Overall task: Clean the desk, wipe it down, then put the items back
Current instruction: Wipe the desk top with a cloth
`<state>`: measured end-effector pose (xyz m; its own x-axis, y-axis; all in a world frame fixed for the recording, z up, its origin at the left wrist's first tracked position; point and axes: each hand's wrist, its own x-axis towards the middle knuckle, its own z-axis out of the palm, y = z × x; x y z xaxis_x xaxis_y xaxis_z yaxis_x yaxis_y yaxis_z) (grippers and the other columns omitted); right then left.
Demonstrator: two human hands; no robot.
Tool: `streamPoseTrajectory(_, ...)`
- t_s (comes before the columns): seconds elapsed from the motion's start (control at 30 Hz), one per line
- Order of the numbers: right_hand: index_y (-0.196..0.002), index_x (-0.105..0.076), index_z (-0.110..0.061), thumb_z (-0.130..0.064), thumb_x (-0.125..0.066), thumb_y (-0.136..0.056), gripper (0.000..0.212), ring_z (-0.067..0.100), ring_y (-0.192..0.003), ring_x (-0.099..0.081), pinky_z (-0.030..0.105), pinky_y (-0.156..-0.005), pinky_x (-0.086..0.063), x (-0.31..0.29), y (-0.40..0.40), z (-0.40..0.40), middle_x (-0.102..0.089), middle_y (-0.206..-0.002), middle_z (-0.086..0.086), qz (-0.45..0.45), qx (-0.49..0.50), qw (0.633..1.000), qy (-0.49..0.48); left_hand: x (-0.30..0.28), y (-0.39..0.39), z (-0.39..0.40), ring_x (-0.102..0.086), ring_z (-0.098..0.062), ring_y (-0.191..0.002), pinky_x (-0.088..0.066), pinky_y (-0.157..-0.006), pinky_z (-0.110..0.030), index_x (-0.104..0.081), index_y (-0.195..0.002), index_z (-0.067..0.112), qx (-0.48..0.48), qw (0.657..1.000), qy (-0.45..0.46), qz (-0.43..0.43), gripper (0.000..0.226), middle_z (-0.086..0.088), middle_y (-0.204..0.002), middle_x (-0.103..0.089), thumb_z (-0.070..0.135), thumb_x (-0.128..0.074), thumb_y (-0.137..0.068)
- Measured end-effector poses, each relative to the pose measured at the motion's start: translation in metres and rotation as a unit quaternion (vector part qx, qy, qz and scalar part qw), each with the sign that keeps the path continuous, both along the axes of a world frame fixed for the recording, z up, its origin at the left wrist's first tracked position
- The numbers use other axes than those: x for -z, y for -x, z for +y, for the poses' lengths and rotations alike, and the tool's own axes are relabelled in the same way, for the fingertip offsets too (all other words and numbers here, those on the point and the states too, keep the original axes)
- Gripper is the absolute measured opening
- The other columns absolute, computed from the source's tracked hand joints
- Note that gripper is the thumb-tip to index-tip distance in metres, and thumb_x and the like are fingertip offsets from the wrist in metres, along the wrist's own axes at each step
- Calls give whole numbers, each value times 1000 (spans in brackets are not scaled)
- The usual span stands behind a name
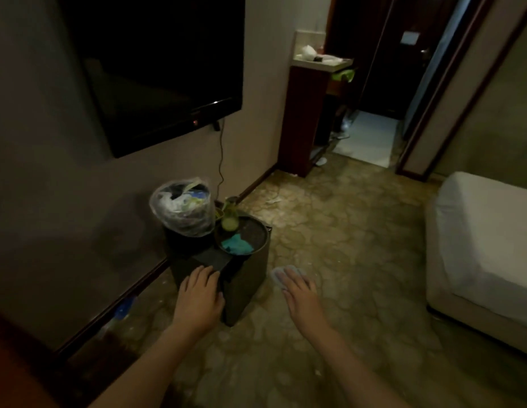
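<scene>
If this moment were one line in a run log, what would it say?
left hand: resting flat on dark box-shaped stand | right hand: carrying pale wiping cloth | crumpled teal cloth: on round tray

Open carpet [344, 245] right of dark stool [244, 278]; bed [486, 248] farther right.

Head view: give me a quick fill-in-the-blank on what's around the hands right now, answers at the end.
1. The left hand rests on the dark ____.
2. The teal cloth lies in a round ____.
3. The bin is lined with a clear plastic ____.
4. The right hand holds a pale ____ over the floor.

Missing words: box; tray; bag; cloth
</scene>
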<state>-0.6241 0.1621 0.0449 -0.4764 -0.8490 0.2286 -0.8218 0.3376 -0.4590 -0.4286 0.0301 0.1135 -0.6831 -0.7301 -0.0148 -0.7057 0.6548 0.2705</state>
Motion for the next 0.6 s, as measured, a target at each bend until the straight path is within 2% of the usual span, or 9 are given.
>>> streamPoseTrajectory(0.13,-132,-53,-21,-27,-36,-93,42,29,-119,-54,26,-102,-24,-7,54,-3,-56,-133,3,-30,-15,999,-7,6,63,2,-9,-16,-145,-12,-117,-34,-23,-148,20,5,1000,-1,-4,54,1,-155,-19,35,-36,-98)
streamPoseTrajectory(0.23,-135,-51,-20,-34,-29,-95,47,28,-126,-47,22,-105,-18,-6,80,-12,-52,-138,2,-29,-24,999,1,15,97,-7,-10,-16,-144,-13,-117,-33,-24,-147,20,6,1000,1,-16,54,1,-154,-21,35,-36,-97)
streamPoseTrajectory(0.37,-137,-48,-22,-39,-26,-94,52,22,-129,-38,17,-105,-16,6,103,-30,-46,-142,-2,-55,-23,998,6,28,129,-28,-11,-17,-144,-13,-116,-33,-25,-147,19,5,1000,-1,-18,54,1,-154,-21,35,-37,-97)
streamPoseTrajectory(0.5,-141,-40,-25,-24,-39,-100,41,8,-131,-24,17,-107,-18,17,127,-62,-37,-147,-8,-94,-43,995,-9,50,152,-64,-12,-18,-144,-14,-116,-34,-27,-147,19,-22,999,-17,-16,54,0,-154,-23,34,-38,-97)
streamPoseTrajectory(0.6,-142,-35,-32,-46,-26,-96,49,7,-134,-24,16,-109,-17,27,155,-101,-29,-143,-20,-101,-61,993,-25,67,178,-102,-15,-18,-144,-17,-116,-36,-30,-146,19,-36,999,-35,-12,52,0,-152,-26,33,-40,-97)
